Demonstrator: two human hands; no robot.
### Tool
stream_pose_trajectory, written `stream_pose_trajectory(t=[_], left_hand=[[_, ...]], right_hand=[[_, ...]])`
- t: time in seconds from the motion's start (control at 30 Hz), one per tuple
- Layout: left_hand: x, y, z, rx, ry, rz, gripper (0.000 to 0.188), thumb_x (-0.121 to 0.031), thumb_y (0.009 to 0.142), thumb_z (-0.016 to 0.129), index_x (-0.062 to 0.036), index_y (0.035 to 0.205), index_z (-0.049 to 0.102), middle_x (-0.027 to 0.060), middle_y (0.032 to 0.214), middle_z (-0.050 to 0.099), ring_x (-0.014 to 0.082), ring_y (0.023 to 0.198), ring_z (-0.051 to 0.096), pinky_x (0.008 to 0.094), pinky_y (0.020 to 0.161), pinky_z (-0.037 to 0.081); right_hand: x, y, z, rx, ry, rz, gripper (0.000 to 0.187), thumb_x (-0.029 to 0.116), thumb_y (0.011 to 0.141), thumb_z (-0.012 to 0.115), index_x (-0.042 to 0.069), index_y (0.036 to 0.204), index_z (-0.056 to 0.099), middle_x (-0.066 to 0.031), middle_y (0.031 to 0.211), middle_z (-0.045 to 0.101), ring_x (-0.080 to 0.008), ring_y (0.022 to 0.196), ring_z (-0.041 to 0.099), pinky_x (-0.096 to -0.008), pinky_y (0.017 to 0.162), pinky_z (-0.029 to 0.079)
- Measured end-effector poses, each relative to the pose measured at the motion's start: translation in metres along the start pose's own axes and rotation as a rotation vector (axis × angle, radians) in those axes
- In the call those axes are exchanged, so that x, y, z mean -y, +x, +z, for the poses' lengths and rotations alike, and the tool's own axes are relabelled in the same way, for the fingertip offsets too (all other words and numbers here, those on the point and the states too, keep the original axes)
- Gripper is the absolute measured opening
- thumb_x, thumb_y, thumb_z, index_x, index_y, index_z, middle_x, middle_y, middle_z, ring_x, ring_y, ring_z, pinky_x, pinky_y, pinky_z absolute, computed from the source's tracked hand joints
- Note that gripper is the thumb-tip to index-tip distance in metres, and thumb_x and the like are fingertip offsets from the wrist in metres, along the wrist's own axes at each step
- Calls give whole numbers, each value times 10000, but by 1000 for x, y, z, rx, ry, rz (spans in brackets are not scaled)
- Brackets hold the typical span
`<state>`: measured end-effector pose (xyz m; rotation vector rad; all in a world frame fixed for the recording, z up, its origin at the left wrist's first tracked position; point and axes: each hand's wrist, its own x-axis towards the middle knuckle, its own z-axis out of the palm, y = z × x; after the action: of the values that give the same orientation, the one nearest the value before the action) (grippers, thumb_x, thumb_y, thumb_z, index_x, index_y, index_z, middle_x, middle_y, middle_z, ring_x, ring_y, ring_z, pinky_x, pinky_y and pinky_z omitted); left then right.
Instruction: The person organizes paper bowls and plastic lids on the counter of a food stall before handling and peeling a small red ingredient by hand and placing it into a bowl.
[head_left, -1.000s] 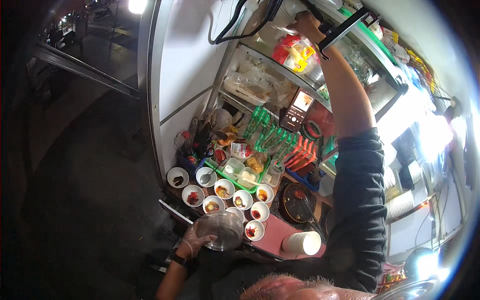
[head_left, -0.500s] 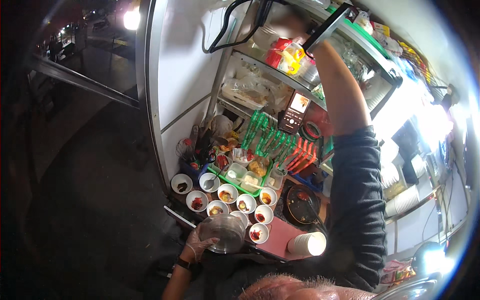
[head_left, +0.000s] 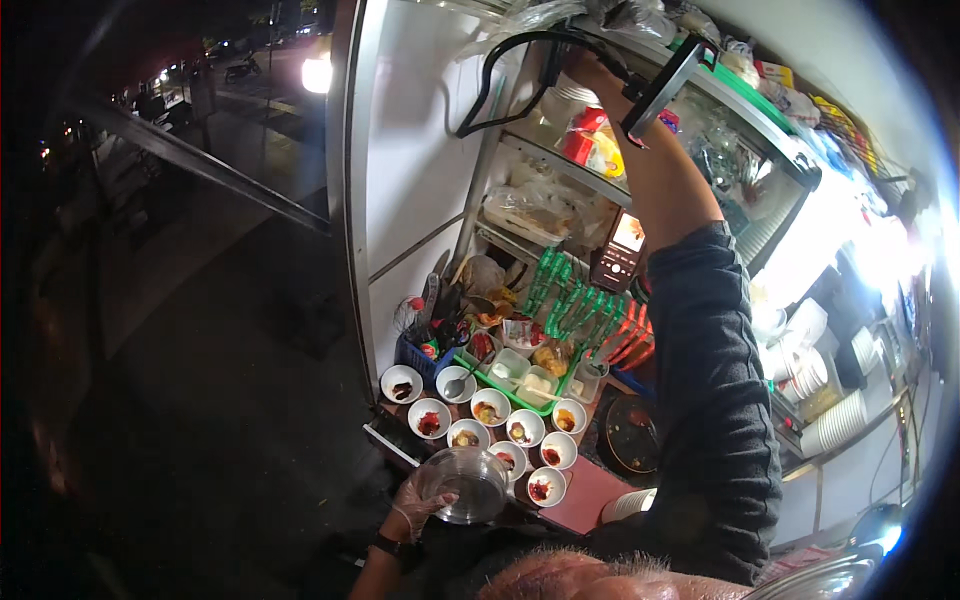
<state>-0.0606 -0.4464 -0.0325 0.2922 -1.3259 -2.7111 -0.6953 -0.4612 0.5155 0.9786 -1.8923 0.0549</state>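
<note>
1. Whole scene: the step in hand is looking like a one-handed reach to the shelf, with the other hand minding the tub.
2. Shelf: is standing behind the counter, carrying bags and a red-yellow packet.
3. Sleeve: dark, is covering the right arm up to the elbow and cutting across the view.
4. Board: pinkish red, is lying on the counter, cup stack resting at its near end.
5. Green tray: is holding small tubs of food behind the bowls.
6. Pan: dark, is sitting right of the bowls, partly hidden by the sleeve.
7. Tub: clear, round, is sitting in the left hand at the counter's near edge, just nearer than the bowls.
8. Left hand: gloved, is gripping the tub's left side, fingers closing round it, thumb lying over it.
9. Right hand: is hanging at the upper shelf above the packet. A black bracket is blocking part of it, so finger spread and any hold: can't tell.
10. Bowls: white, are standing in rough rows, most holding reddish or brown sauce.
11. Spoon: is resting in a back bowl.
12. Next move: probably calling for a sure right-hand grip, clear of the bracket, tub staying steady.
</note>
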Motion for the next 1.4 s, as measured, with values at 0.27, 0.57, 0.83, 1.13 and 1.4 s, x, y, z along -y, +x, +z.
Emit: stream_pose_trajectory(t=[0.27, 0.57, 0.83, 1.13, 1.4], left_hand=[[-13, -15, 2, -92, 22, -31, 683, -53, 792, 861, -46, 1375, 507, 78, 1319, 628, 212, 1207, 619, 371, 1024, 531], [-6, -19, -7, -86, 42, -16, 697, 5, 806, 830, -53, 1411, 488, 65, 1339, 616, 215, 1228, 605, 382, 1043, 528], [-11, -20, -7, -78, 36, -8, 701, 60, 799, 805, -64, 1413, 491, 72, 1349, 602, 215, 1215, 609, 386, 998, 553], [-10, -13, 3, -81, -58, 13, 649, -82, 874, 760, -38, 1440, 445, 101, 1380, 568, 233, 1256, 567, 375, 1044, 498], [-53, 9, 71, 20, -218, 167, 755, -245, 935, 657, -102, 1573, 280, 145, 1516, 419, 306, 1350, 498, 462, 1093, 487]], right_hand=[[-21, 0, -9, 30, 43, 29, 396, 404, 773, 735, 87, 1011, 733, -192, 955, 718, -379, 936, 700, -475, 802, 549], [-25, -8, -22, 17, 69, 41, 348, 354, 810, 704, 87, 1031, 727, -203, 960, 717, -387, 940, 700, -481, 807, 550], [11, -39, -56, 56, 256, 223, 277, 266, 862, 635, 77, 1046, 719, -226, 975, 712, -407, 956, 697, -495, 826, 549], [14, -98, -115, -247, 326, -137, 331, 231, 840, 653, 130, 1155, 666, -140, 894, 672, -332, 891, 670, -429, 798, 528], [66, -243, -243, -237, -239, -243, 270, 83, 878, 633, 53, 1145, 666, -134, 1102, 657, -338, 1056, 578, -485, 954, 435]])
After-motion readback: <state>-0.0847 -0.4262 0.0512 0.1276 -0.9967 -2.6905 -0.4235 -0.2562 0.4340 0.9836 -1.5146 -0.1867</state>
